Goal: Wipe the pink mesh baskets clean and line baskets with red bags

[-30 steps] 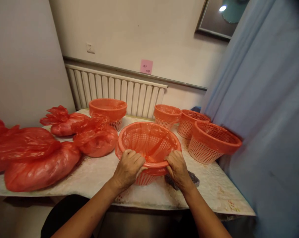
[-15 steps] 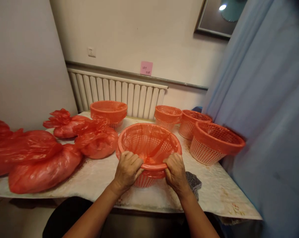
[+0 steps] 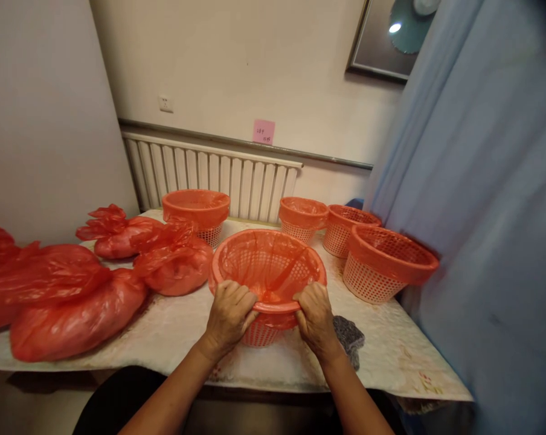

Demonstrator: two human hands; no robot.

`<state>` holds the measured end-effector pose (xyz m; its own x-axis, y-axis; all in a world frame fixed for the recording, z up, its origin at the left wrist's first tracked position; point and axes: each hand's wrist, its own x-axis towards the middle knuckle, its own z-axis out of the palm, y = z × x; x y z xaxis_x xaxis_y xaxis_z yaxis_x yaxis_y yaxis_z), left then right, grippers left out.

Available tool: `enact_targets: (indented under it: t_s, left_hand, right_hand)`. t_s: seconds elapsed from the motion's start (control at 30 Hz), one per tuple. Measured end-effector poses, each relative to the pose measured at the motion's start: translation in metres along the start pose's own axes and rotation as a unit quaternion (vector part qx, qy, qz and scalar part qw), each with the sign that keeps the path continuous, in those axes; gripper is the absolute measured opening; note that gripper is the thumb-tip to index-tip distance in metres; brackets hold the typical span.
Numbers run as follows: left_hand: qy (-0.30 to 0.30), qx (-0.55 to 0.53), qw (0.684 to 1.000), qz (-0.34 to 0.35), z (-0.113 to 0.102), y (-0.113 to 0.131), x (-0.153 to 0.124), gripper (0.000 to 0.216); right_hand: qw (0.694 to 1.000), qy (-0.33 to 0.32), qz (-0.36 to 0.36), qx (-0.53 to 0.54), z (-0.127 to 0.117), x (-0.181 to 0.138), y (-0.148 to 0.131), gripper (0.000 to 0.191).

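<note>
Both the left hand (image 3: 230, 314) and the right hand (image 3: 316, 317) are clamped on the near rim of the red-lined basket (image 3: 267, 266), which stands by the table's (image 3: 173, 326) front edge, at its middle.

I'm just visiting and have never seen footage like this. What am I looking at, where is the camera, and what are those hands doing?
There is no machine here: a person wears a camera on the head, so you look forward and down at their own two bare hands. The left hand and right hand both grip the near rim of a red basket lined with a thin red bag. It stands on a table with a pale cloth. Four more baskets stand behind and to the right, before a radiator. Tied, filled red bags lie on the left. A small dark grey thing lies by the right hand; what it is I cannot tell.
</note>
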<state>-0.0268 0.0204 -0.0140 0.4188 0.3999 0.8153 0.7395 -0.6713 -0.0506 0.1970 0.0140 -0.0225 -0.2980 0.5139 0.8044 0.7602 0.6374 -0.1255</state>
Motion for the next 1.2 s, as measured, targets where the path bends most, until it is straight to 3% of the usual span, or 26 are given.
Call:
enact_targets:
  t_s: [1.2]
  left_hand:
    - [0.0, -0.002, 1.0, -0.006, -0.0041, 0.0034, -0.0047, 0.021]
  right_hand:
    - [1.0, 0.029, -0.008, -0.004, 0.0023, -0.0052, -0.0066, 0.017]
